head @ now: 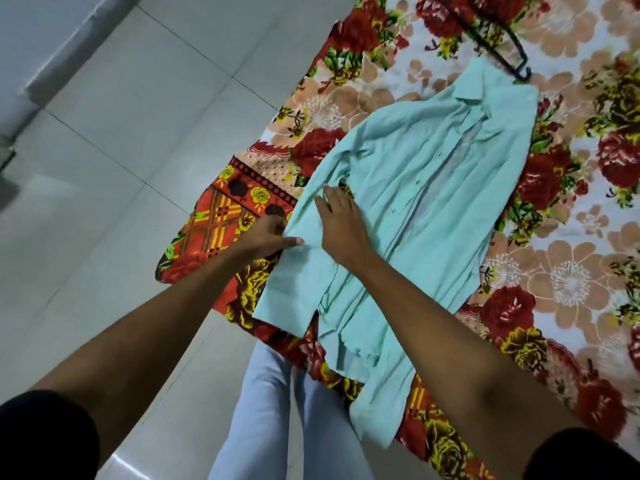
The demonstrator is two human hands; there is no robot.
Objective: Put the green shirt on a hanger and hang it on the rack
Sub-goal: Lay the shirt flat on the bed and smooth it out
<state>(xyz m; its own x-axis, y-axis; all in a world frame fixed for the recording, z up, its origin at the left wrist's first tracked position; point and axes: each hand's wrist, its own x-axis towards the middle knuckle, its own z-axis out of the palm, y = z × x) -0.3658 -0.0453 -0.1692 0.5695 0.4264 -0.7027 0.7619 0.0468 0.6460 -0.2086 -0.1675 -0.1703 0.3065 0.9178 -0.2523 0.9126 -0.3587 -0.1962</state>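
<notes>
The light green shirt (433,188) lies spread on the flowered bed, collar at the far end, front placket open, one sleeve hanging over the near edge. My left hand (268,235) pinches the edge of the shirt's left sleeve. Flat on that sleeve, just to the right, rests my right hand (341,223) with its fingers together and stretched out. A dark hanger (498,46) lies on the bed beyond the collar, its hook touching the shirt's far edge. No rack is in view.
The bed sheet (571,271) with red and peach flowers fills the right side. Pale floor tiles (121,133) cover the left. My legs in light trousers (263,410) stand against the bed's edge.
</notes>
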